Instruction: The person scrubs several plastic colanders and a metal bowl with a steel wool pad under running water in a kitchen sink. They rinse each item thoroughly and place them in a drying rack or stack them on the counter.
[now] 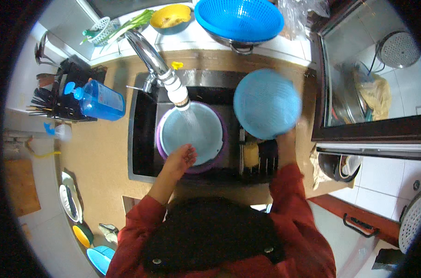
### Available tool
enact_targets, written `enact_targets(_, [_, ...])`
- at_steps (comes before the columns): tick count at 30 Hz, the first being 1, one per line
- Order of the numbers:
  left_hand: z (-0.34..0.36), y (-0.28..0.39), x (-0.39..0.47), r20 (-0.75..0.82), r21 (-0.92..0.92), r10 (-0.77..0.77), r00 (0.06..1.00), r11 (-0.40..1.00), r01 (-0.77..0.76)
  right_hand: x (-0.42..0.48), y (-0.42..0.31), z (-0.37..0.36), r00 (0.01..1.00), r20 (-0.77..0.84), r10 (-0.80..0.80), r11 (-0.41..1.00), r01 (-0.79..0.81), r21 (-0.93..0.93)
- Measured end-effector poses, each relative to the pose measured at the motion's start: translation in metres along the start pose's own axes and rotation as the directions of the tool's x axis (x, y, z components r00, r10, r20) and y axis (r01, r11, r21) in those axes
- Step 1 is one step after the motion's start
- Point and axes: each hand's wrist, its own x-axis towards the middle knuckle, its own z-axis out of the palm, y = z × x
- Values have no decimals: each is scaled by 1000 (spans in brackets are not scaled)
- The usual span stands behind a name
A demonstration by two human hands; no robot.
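Note:
A light-blue plastic basket (pixel 268 104), finely perforated and blurred, is tilted over the right end of the sink. My right hand (pixel 286 136) grips its near rim, and the fingers are partly hidden beneath it. Under the chrome faucet (pixel 146 52) a pale basin (pixel 179 132) sits inside a purple-rimmed one (pixel 221 158) in the dark sink (pixel 144 139). Water (pixel 190 119) sprays from the white faucet head (pixel 178 95) into the pale basin. My left hand (pixel 181 160) hovers at that basin's near rim, fingers loosely curled, with nothing visible in it.
Left of the sink stands a blue pump bottle (pixel 106 100) beside a black utensil rack (pixel 66 93). A yellow sponge (pixel 251 155) lies at the sink's right. Behind, the ledge bears a blue colander (pixel 238 21), a yellow bowl (pixel 170 15) and green onions (pixel 132 26). A dark-framed window (pixel 320 87) juts in right.

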Motion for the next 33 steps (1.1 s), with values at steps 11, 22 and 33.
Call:
enact_targets(11, [8,9,-23,95,213,116,989,968,-134,-74,13,-10,917,395,-56,987,111,-118])
enact_targets(22, [38,26,-29,353,271,102,930,941,-205,-245,160,33,-52,601,797,78,-979,-189])
enact_targets(33, [-56,28,-75,4,344,228,974,914,-216,-197,104,62,890,163,425,753,-248,-610])
